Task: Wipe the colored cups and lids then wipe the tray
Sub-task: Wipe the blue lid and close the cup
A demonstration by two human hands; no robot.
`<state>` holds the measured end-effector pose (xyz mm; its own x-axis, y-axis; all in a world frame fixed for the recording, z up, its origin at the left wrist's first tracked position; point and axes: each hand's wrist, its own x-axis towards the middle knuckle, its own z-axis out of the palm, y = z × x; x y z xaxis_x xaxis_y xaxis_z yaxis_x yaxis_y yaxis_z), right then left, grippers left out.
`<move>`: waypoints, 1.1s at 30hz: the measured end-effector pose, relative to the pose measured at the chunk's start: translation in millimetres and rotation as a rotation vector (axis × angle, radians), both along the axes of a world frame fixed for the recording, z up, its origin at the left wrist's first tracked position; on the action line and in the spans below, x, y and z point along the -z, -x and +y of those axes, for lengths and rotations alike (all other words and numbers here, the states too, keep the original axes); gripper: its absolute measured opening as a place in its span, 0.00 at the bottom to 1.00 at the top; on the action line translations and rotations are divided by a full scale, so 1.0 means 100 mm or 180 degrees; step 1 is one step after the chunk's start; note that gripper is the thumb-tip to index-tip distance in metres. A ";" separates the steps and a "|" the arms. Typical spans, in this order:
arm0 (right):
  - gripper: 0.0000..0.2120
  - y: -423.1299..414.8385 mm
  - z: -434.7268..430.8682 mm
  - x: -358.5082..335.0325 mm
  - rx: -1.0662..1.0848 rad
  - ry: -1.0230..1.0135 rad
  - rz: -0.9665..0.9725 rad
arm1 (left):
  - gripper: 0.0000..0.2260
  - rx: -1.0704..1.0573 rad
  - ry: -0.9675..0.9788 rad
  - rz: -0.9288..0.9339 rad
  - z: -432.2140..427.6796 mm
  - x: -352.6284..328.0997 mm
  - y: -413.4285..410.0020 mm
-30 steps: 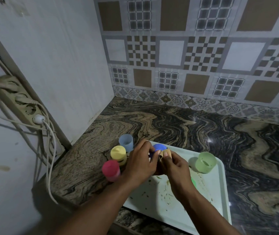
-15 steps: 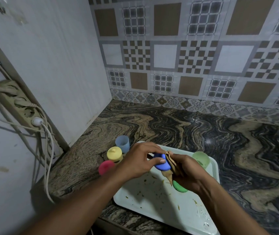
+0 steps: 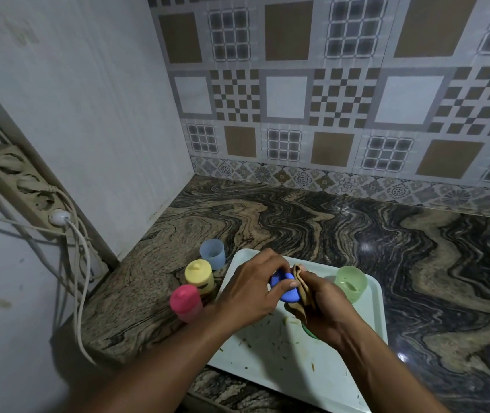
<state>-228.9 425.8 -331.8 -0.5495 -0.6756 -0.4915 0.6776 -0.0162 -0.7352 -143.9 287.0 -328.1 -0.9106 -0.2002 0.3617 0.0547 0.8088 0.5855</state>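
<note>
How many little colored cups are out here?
4. The blue cup, yellow cup and pink cup stand on the counter, left of the tray; the green cup stands on the tray, far right corner. Another could hide behind the left hand or right hand.

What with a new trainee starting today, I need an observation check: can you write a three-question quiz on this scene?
1. True or false: the green cup stands on the tray.
2. The left hand holds: A a spoon; B the blue lid; C a sponge.
3. Fill in: the right hand grips a folded ___ against the lid.

Key: 1 true; 2 B; 3 cloth.
</note>
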 end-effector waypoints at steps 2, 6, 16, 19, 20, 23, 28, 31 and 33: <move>0.15 0.02 0.01 -0.02 -0.0082 -0.0126 0.0162 | 0.11 -0.0217 -0.0670 -0.0199 -0.03 -0.06 0.03; 0.16 0.08 0.03 -0.11 -0.0304 -0.0307 0.0618 | 0.13 -0.0200 -0.1614 -0.1767 -0.18 -0.31 0.18; 0.21 -0.04 -0.07 -0.07 0.0294 0.0341 0.1237 | 0.22 -0.1525 -0.1442 -0.0260 0.22 -0.23 0.35; 0.19 -0.05 -0.05 0.02 0.0509 0.0275 0.1295 | 0.20 -0.1819 -0.2285 -0.0153 0.36 -0.15 0.40; 0.18 0.02 -0.02 0.01 0.0437 0.0230 0.1292 | 0.21 -0.1615 -0.2587 -0.0323 0.34 -0.16 0.39; 0.17 0.28 0.10 -0.16 -0.0291 -0.0009 0.1376 | 0.24 -0.0724 -0.2997 -0.1160 0.14 -0.28 0.32; 0.19 0.15 -0.04 -0.19 0.0143 0.0145 0.1501 | 0.23 -0.1549 -0.1956 -0.0363 0.25 -0.41 0.45; 0.17 -0.06 -0.15 -0.05 0.0665 0.0324 0.1264 | 0.22 -0.2249 -0.2585 0.0229 0.43 -0.33 0.50; 0.16 -0.01 -0.11 -0.06 0.0537 0.0207 0.1135 | 0.22 -0.2107 -0.2963 0.0007 0.38 -0.24 0.47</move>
<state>-227.8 415.1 -325.8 -0.7838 -0.5848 -0.2090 0.3638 -0.1597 -0.9177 -190.9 324.8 -303.8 -0.5261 -0.8318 -0.1771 -0.2190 -0.0687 0.9733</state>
